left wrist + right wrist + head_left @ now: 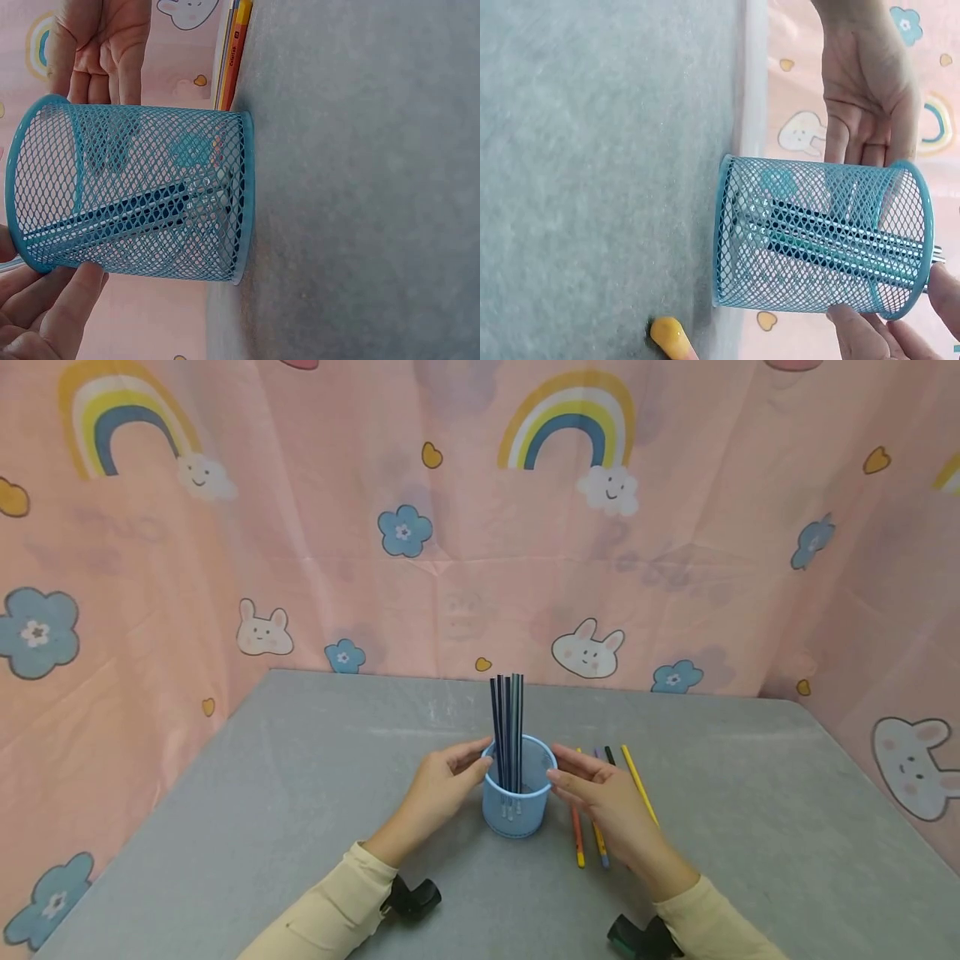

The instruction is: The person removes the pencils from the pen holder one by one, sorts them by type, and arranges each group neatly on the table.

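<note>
A light blue mesh pen cup (513, 814) stands upright on the grey table, its round rim at the top. Several slim dark sticks (507, 727) lean inside it towards the left, rising well above the rim; their lower ends look clear through the mesh (202, 199). My left hand (442, 789) holds the cup's left side, thumb by the rim and fingers around the far side. On the right side my right hand (611, 797) holds it too, thumb at the rim (922, 202) and fingers against the wall.
Beside and partly beneath my right hand, several coloured pencils lie on the table (337, 760), among them an orange one (577, 839) and a yellow one (639, 783). A pink printed curtain (465, 593) hangs behind the table's far edge.
</note>
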`<move>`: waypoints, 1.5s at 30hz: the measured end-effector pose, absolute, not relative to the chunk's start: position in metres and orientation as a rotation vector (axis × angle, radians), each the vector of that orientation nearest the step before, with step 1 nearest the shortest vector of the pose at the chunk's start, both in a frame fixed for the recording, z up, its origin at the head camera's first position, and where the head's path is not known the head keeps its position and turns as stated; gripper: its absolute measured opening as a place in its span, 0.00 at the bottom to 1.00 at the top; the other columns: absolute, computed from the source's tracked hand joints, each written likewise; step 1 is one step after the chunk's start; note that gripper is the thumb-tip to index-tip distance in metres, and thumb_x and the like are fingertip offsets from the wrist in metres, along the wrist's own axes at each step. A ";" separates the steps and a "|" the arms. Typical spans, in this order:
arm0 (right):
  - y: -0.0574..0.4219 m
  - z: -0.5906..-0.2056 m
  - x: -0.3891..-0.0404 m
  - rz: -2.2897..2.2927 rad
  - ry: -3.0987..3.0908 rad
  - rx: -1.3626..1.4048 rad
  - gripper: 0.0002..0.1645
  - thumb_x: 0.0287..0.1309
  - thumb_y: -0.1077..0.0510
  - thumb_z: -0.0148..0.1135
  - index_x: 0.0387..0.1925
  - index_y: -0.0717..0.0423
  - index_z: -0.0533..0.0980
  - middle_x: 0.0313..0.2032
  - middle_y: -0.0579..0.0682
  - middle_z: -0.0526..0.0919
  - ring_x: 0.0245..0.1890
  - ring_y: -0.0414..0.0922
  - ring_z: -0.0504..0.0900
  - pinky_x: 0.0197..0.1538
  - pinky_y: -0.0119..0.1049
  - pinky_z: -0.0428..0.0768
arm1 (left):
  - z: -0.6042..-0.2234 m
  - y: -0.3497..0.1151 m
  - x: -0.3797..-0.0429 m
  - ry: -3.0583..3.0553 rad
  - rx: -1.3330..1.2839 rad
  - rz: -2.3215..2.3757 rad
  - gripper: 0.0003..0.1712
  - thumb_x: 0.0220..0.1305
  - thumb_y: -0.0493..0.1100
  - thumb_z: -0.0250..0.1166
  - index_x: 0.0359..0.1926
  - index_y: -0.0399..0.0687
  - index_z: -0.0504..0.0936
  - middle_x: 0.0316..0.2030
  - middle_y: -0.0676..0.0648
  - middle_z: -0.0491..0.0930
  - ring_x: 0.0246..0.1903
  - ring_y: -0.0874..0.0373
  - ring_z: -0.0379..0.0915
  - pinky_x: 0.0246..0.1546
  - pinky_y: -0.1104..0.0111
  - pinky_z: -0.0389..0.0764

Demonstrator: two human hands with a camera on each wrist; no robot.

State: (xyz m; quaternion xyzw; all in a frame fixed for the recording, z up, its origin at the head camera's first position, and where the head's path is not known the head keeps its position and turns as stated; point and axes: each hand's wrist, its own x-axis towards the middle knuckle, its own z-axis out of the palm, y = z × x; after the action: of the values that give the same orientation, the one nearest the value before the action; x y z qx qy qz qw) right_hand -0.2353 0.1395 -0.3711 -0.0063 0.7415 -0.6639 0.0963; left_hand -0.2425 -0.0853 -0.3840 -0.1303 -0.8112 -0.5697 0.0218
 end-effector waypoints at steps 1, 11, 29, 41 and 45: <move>0.139 -0.371 -0.235 -1.966 2.202 -0.016 0.33 0.68 0.57 0.61 0.70 0.61 0.66 0.69 0.63 0.70 0.66 0.54 0.75 0.63 0.42 0.77 | -0.385 -0.085 -0.243 -2.509 -0.406 -1.763 0.23 0.72 0.45 0.60 0.63 0.41 0.77 0.59 0.39 0.80 0.58 0.47 0.80 0.57 0.58 0.82; 0.138 -0.374 -0.233 -1.888 2.304 -0.059 0.33 0.67 0.57 0.62 0.71 0.58 0.66 0.70 0.61 0.70 0.65 0.56 0.76 0.62 0.46 0.77 | -0.384 -0.086 -0.242 -2.514 -0.389 -1.782 0.23 0.72 0.45 0.60 0.64 0.41 0.77 0.60 0.40 0.80 0.58 0.48 0.80 0.57 0.59 0.82; 0.137 -0.375 -0.231 -1.873 2.344 -0.053 0.33 0.66 0.55 0.63 0.70 0.54 0.68 0.69 0.61 0.70 0.64 0.57 0.77 0.61 0.46 0.78 | -0.377 -0.085 -0.247 -2.580 -0.358 -1.762 0.24 0.71 0.44 0.61 0.65 0.41 0.76 0.63 0.42 0.78 0.62 0.48 0.76 0.62 0.56 0.79; 0.138 -0.375 -0.230 -1.879 2.338 -0.060 0.32 0.66 0.55 0.63 0.70 0.53 0.69 0.69 0.60 0.70 0.64 0.57 0.77 0.61 0.47 0.78 | -0.360 -0.080 -0.261 -2.395 -0.241 -1.772 0.22 0.65 0.45 0.68 0.57 0.41 0.82 0.52 0.43 0.85 0.53 0.52 0.83 0.55 0.60 0.84; 0.139 -0.376 -0.230 -1.885 2.340 -0.060 0.32 0.66 0.54 0.64 0.70 0.53 0.69 0.69 0.60 0.71 0.63 0.56 0.78 0.60 0.47 0.79 | -0.355 -0.074 -0.266 -2.372 -0.230 -1.794 0.22 0.64 0.46 0.69 0.57 0.42 0.82 0.51 0.44 0.85 0.52 0.53 0.82 0.56 0.59 0.83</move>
State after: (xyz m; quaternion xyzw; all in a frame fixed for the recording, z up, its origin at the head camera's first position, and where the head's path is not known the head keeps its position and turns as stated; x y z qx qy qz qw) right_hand -0.2301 0.1385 -0.3756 -0.0200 0.7768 -0.6257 0.0680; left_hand -0.2658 -0.0739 -0.3545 -0.0768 -0.7927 -0.5995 0.0791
